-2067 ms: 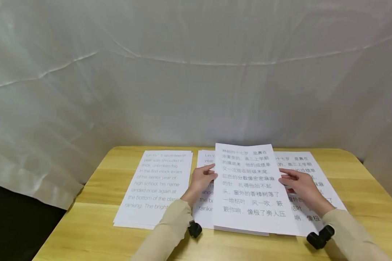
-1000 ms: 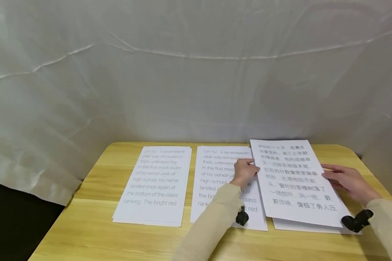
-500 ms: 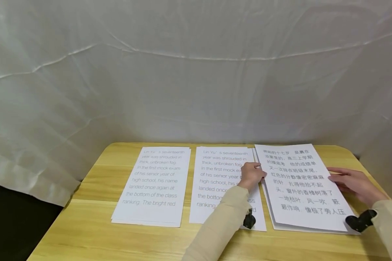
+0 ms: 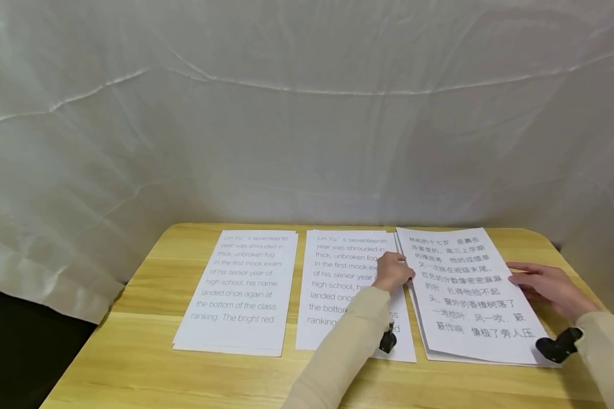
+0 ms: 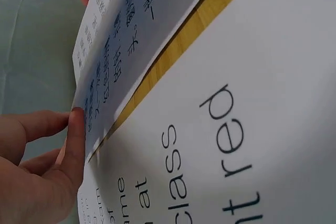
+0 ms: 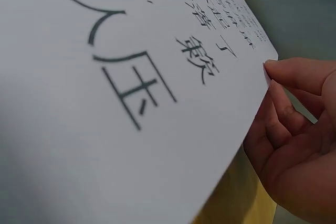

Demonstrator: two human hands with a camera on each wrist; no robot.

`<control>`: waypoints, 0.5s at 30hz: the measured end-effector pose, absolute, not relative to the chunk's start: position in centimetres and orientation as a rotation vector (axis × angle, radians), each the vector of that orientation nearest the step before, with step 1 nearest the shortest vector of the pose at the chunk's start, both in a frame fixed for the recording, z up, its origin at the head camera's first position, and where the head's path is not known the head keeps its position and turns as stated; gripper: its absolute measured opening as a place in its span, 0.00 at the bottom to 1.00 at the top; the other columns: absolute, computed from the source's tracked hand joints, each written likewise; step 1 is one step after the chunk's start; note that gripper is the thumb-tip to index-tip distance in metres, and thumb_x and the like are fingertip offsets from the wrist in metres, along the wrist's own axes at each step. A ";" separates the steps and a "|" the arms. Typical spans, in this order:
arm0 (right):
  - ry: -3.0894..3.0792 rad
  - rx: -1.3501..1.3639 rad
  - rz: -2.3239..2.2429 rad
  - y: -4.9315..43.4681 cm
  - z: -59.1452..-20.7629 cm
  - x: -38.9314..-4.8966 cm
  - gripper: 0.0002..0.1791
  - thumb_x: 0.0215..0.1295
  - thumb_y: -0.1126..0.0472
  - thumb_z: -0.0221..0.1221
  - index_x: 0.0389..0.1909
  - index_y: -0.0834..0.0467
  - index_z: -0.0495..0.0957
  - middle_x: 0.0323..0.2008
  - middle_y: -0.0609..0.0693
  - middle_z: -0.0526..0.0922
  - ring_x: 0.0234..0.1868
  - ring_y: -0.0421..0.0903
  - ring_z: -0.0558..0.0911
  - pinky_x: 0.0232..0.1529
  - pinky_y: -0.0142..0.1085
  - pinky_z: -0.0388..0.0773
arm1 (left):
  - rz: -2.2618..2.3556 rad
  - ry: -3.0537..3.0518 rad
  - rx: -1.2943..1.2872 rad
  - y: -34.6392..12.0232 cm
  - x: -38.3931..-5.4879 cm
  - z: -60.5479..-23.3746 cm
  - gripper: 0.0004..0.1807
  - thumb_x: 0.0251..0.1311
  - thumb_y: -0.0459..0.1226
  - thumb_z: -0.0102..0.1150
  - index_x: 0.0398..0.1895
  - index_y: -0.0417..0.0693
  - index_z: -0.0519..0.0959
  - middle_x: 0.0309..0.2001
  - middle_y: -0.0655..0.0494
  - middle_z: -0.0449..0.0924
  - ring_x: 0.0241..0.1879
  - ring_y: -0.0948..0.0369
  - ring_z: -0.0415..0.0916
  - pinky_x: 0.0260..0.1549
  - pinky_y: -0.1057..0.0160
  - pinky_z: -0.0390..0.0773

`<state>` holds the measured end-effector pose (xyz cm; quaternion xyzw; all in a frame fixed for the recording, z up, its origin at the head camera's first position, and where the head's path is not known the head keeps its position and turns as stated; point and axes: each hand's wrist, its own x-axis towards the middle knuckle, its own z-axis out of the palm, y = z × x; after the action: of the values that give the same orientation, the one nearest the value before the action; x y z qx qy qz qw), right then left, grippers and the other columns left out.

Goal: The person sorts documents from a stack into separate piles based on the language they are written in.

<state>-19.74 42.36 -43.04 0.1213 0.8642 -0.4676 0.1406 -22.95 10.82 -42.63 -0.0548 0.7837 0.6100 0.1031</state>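
Observation:
A white sheet of paper (image 4: 465, 295) printed with Chinese text is held slightly raised over another Chinese-text sheet (image 5: 113, 74) at the right of the table. My left hand (image 4: 393, 271) pinches its left edge, as the left wrist view also shows. At the opposite edge, my right hand (image 4: 550, 287) grips the paper between thumb and fingers; in the right wrist view the right hand (image 6: 299, 129) has some fingers beneath the sheet. Under my left forearm lies the middle stack of English-text paper (image 4: 337, 284), partly covered by the sleeve.
Another stack of English-text paper (image 4: 235, 289) lies on the left of the wooden table (image 4: 148, 363). A grey-white cloth (image 4: 307, 125) hangs behind the table's far edge. A dark area (image 4: 20, 341) is at the lower left.
Both hands have carried the Chinese-text sheet from over the middle stack to the right and lowered it over the right-hand paper. In the last half second it shifted slightly left.

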 end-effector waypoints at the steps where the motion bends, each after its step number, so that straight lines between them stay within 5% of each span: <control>1: 2.497 0.347 -1.354 42.3 -43.1 -19.7 0.42 0.69 0.49 0.56 0.70 0.72 0.51 0.42 0.52 0.83 0.37 0.46 0.83 0.36 0.35 0.81 | 1.778 2.333 -0.162 10.7 -23.0 -42.6 0.23 0.42 0.18 0.64 0.48 0.31 0.81 0.18 0.46 0.79 0.23 0.52 0.82 0.21 0.68 0.79; 7: 2.622 0.332 -1.218 42.7 -43.5 -19.7 0.44 0.68 0.45 0.57 0.67 0.77 0.56 0.51 0.69 0.78 0.35 0.38 0.79 0.34 0.30 0.77 | 1.631 2.459 -0.104 9.9 -23.3 -42.0 0.16 0.46 0.23 0.65 0.41 0.31 0.83 0.26 0.46 0.82 0.24 0.60 0.78 0.28 0.68 0.79; 11: 2.680 0.366 -1.107 43.0 -43.7 -19.8 0.46 0.67 0.41 0.55 0.66 0.77 0.57 0.61 0.77 0.64 0.42 0.49 0.75 0.39 0.36 0.71 | 1.545 2.511 -0.021 9.2 -23.6 -41.4 0.13 0.49 0.27 0.66 0.40 0.33 0.84 0.27 0.49 0.83 0.25 0.61 0.79 0.29 0.69 0.78; 15: 2.676 0.368 -1.092 42.8 -43.5 -19.7 0.44 0.68 0.43 0.54 0.66 0.78 0.55 0.62 0.78 0.60 0.47 0.61 0.71 0.41 0.41 0.70 | 1.504 2.513 0.034 8.3 -24.0 -41.3 0.13 0.52 0.29 0.66 0.42 0.35 0.84 0.32 0.50 0.84 0.27 0.61 0.80 0.30 0.69 0.78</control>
<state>-19.74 42.78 -43.49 0.1254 0.9124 -0.3725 0.1138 -24.05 8.34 -41.33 0.0117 0.8531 0.5107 0.1062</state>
